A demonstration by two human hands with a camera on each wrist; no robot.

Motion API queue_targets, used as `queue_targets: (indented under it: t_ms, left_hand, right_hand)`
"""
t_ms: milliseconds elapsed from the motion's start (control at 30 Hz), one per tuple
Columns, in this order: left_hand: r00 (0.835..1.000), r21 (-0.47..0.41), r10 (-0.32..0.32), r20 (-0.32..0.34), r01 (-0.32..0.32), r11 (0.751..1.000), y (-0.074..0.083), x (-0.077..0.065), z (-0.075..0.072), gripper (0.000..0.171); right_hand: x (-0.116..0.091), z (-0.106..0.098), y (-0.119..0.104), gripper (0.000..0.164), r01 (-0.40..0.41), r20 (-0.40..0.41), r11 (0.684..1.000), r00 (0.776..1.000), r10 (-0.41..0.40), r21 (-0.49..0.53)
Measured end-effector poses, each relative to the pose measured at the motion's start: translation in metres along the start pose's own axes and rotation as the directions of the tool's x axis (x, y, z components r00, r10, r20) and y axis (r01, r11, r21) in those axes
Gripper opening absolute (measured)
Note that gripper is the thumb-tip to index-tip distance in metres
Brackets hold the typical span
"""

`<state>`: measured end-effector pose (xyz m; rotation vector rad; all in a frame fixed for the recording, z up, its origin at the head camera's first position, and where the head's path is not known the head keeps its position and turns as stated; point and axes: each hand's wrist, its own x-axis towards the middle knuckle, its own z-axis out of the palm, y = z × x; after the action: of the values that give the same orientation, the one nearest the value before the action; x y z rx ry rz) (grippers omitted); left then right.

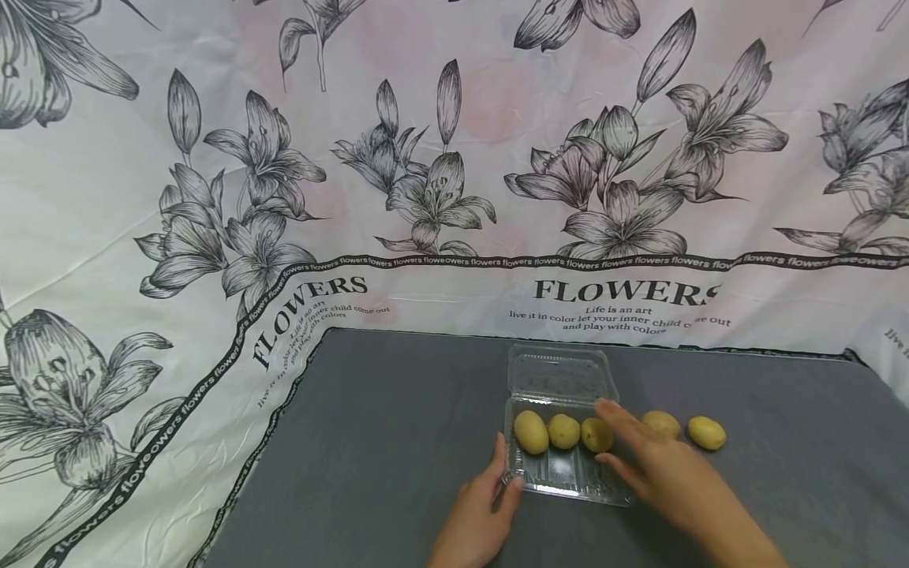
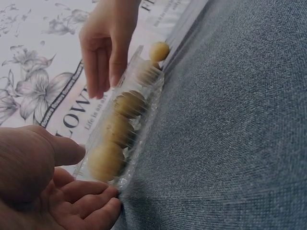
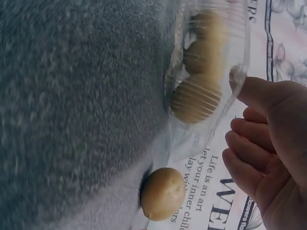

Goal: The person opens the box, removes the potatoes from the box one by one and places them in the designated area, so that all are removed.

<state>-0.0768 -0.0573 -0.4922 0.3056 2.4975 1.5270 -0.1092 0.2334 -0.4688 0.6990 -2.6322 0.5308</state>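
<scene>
A clear plastic clamshell container (image 1: pixel 568 476) lies on the grey table with its lid (image 1: pixel 557 372) tipped back. Three yellow, oval, lemon-like fruits (image 1: pixel 531 432) sit in a row in its rear part. My left hand (image 1: pixel 479 509) holds the container at its left side, thumb by the front corner and fingers along the wall. At the right side, my right hand (image 1: pixel 663 465) reaches over the rim with fingers extended, nothing gripped between them. In the right wrist view its thumb (image 3: pixel 254 91) is right at the container's clear wall.
Two more yellow fruits, one partly behind the right hand (image 1: pixel 660 424) and one farther right (image 1: pixel 706 433), lie on the grey table (image 1: pixel 369 442). Behind and to the left hangs a white cloth (image 1: pixel 440 300) printed with flowers and lettering.
</scene>
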Motion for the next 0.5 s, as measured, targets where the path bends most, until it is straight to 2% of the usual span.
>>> queue_targets:
  t_ms: [200,333,500]
  left_hand:
    - [1.000,0.014,0.013,-0.002,-0.013,1.000,-0.0023,-0.0013,0.0003,0.070]
    - [1.000,0.006,0.001,0.000,-0.001,1.000,-0.0024,-0.0004,0.0001,0.070]
    - [1.000,-0.007,0.021,0.006,-0.020,1.000,-0.0016,0.0009,-0.0005,0.070]
  right_hand:
    - [0.0003,0.0062,-0.0025,0.080,0.007,0.065,0.999,0.998,-0.009,0.037]
    - [0.0024,0.0073,-0.0046,0.081,0.020,0.066,1.000,0.998,-0.020,-0.010]
    - [0.0036,0.0092,-0.0063,0.081,0.047,0.049,0.997,0.998,-0.044,-0.065]
